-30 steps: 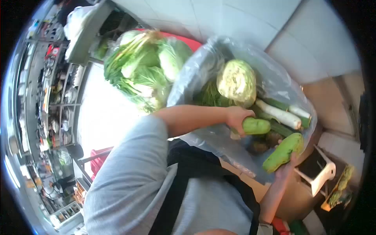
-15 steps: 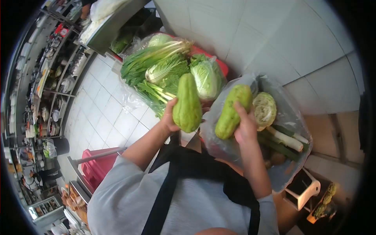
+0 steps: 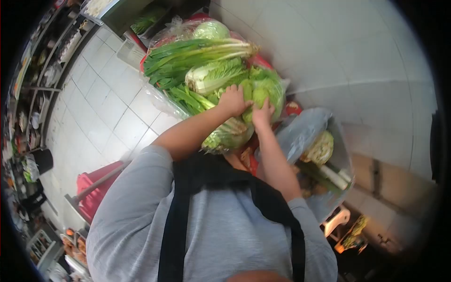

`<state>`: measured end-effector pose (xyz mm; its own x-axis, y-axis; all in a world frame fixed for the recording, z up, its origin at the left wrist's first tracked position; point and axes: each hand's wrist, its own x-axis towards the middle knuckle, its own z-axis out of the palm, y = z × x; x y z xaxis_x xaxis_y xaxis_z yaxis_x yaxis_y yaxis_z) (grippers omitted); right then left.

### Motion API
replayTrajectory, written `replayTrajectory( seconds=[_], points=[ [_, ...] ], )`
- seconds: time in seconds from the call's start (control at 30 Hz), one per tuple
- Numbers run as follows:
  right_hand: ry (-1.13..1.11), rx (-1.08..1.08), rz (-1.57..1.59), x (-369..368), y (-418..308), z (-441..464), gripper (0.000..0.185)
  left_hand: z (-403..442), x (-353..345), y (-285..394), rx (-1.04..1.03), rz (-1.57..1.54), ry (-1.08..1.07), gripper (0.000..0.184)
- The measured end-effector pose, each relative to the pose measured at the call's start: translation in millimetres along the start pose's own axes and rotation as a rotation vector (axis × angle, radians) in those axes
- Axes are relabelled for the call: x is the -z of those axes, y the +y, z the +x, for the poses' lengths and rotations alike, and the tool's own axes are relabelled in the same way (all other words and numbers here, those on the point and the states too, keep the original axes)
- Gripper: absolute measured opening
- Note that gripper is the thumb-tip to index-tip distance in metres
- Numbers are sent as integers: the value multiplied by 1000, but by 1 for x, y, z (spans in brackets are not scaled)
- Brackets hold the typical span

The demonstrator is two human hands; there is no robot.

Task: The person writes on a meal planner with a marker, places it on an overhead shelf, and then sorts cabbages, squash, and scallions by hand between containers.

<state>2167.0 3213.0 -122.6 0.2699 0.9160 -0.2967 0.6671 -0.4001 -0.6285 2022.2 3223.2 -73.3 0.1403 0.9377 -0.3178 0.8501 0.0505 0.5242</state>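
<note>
Both my hands reach forward over a heap of vegetables in clear plastic. My left hand (image 3: 233,100) is curled round one light-green, pear-shaped chayote (image 3: 246,89). Close beside it, my right hand (image 3: 262,115) grips a second chayote (image 3: 260,95). Both chayotes rest against the pile, partly hidden by my fingers. Left of them lies a napa cabbage (image 3: 216,76), with long spring onions (image 3: 197,50) across the heap behind it. A pale round cabbage (image 3: 211,30) sits at the far end, and another plastic-wrapped leafy head (image 3: 230,134) is below my left wrist.
At right, a plastic-lined bin (image 3: 345,155) holds a cut cabbage (image 3: 320,148) and leeks (image 3: 336,177). A pink container (image 3: 96,188) stands on the left, near a metal rail. Shelves line the far left. A tiled wall (image 3: 347,56) rises behind the vegetables.
My hands have carried the two chayotes forward and together, from in front of my body and above the bin onto the vegetable heap. The view has shifted.
</note>
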Motion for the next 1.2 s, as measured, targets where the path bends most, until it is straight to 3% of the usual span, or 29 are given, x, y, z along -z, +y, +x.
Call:
replayTrajectory(
  seconds=[0.07, 0.17, 0.2, 0.23, 0.33, 0.4, 0.47, 0.5, 0.57, 0.6, 0.67, 0.77, 0.83, 0.9, 0.93, 1.03, 1.07, 1.13, 1.2],
  points=[
    [1, 28, -113, 6, -6, 3, 77, 7, 24, 4, 55, 71, -151, 72],
    [88, 34, -109, 5, -9, 7, 78, 15, 38, -41, -149, 73, -149, 61],
    [121, 88, -134, 20, -34, -9, 76, 16, 42, -68, -262, 53, 57, 51],
    [194, 214, -149, 17, -40, -6, 73, 18, 54, -93, -285, 71, 215, 56],
    [120, 486, -98, 6, -84, 5, 62, 26, 112, -161, -101, 133, 324, 78],
    [32, 642, -127, -8, -123, 14, 54, 39, 144, -196, 37, 173, 263, 87],
    [-21, 771, -136, -45, -141, 44, 50, 59, 143, -237, 28, 283, 310, 93],
    [-53, 817, -136, -60, -160, 55, 48, 62, 156, -242, 100, 170, 58, 91],
    [-60, 921, -164, -96, -196, 67, 39, 55, 150, -248, 12, 217, -81, 85],
    [-23, 984, -187, -115, -215, 73, 33, 48, 130, -255, -31, 249, -50, 88],
    [-220, 928, -273, -145, -251, 80, 24, 19, 106, -260, -123, 240, 2, 101],
    [-378, 923, -497, -186, -265, 88, 16, -9, 112, -267, -241, 167, -153, 110],
    [-474, 929, -678, -209, -248, 100, 18, -2, 106, -287, -328, 106, -128, 101],
    [-466, 861, -594, -217, -236, 106, 25, 7, 111, -305, -421, 37, -122, 94],
    [-468, 820, -551, -222, -237, 106, 29, 7, 125, -310, -448, -62, -153, 80],
    [-253, 755, -607, -221, -257, 99, 37, 2, 150, -321, -439, -46, -30, 70],
    [-208, 828, -590, -216, -266, 98, 50, 5, 147, -329, -445, -67, 17, 68],
    [-101, 809, -716, -209, -281, 87, 56, 11, 145, -342, -469, -109, 101, 64],
    [-11, 779, -777, -209, -285, 82, 62, 18, 157, -343, -446, -141, 44, 57]
  ],
)
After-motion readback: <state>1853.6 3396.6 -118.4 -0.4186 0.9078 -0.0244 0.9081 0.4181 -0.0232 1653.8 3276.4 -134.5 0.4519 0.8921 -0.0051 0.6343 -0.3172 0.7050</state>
